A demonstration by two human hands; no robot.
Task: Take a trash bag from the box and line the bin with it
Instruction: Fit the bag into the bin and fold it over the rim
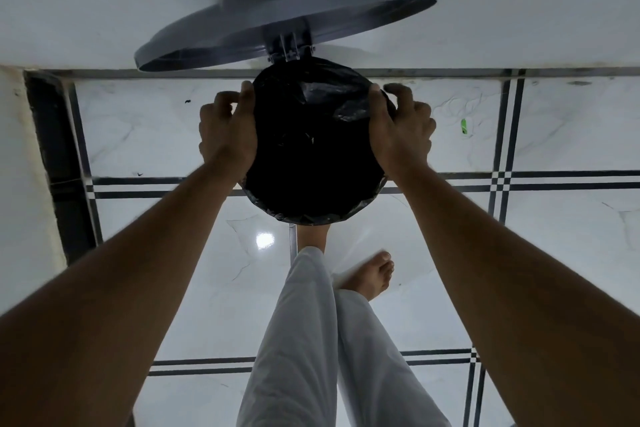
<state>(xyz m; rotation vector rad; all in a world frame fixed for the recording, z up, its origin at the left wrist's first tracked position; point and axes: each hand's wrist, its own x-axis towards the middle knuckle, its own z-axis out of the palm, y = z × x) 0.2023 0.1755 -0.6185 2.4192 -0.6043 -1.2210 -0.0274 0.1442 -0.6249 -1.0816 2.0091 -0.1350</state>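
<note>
Trash bag [313,149], black, lines the round bin [383,180], its edge folded over the rim. Both hands, left hand [227,130] and right hand [401,130], pinch the plastic at opposite sides with curled fingers. Grey lid [277,24] stands open behind.

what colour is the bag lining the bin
Black, slightly glossy plastic: the trash bag stretched over the bin's rim, seen clearly in the head view.

bin body [382,184] hidden under trash bag [311,156], pedal foot [311,236] mostly hidden
</note>
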